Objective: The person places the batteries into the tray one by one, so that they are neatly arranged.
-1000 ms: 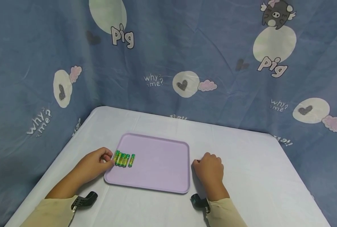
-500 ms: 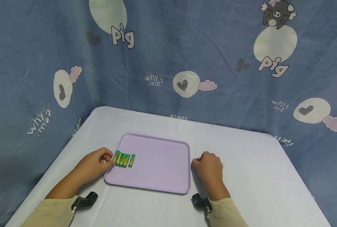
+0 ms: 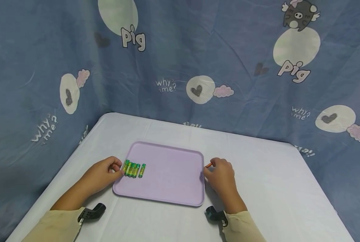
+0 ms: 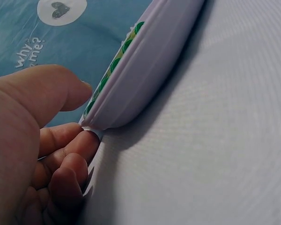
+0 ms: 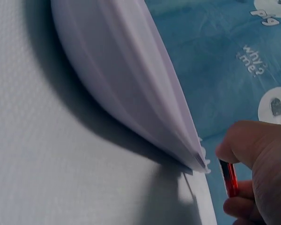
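At the left edge of the lilac tray [image 3: 168, 174], my left hand [image 3: 102, 174] pinches the rim, thumb above and curled fingers at its outer side. Several green-and-yellow batteries [image 3: 134, 169] stand out just inside that edge, in a row; one lies slightly apart from the others. Past the tray's right edge, my right hand [image 3: 222, 176] pinches a red-and-black battery [image 5: 229, 178] between thumb and fingers, raised beside the rim. Only part of that battery shows in the head view. From the left wrist, the green batteries are mostly hidden behind the rim.
The tray lies on a table with a white cloth [image 3: 277, 188]. Behind it hangs a blue printed curtain [image 3: 155, 60]. A black wrist camera mount [image 3: 92, 212] sits at the left sleeve, and another mount [image 3: 214, 214] at the right one.
My right hand has shifted slightly left and away from me, toward the tray's right edge, and more of the red battery shows. The left hand stays at the rim. The view has shifted slightly.
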The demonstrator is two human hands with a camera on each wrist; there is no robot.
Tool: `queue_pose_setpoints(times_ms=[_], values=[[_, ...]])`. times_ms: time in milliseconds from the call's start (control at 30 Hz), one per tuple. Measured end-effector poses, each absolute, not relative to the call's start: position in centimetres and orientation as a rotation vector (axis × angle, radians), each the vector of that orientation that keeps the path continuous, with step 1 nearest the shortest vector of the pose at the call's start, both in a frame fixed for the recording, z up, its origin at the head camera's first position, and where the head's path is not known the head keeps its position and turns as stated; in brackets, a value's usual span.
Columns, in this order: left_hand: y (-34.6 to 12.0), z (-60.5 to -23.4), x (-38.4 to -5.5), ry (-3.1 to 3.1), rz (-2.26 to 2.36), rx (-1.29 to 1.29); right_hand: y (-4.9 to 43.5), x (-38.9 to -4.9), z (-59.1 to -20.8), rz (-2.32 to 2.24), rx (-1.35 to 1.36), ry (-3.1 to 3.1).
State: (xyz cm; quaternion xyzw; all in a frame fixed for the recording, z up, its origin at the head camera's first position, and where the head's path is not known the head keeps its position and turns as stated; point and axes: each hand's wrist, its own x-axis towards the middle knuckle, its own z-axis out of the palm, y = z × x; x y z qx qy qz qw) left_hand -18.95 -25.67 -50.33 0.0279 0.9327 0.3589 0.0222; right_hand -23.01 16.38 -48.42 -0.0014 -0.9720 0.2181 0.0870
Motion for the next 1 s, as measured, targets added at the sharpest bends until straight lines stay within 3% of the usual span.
queue_pose_setpoints(times_ms=[400, 1000], values=[[-25.5, -50.6, -19.2, 2.883, 1.115, 0.088, 15.3, -23.1, -48.0, 0.715, 0.117, -2.916], [-25.5, -50.6, -19.3, 2.889, 1.087, 0.061, 10.5, -23.3, -46.9, 0.614, 0.538, -2.885]])
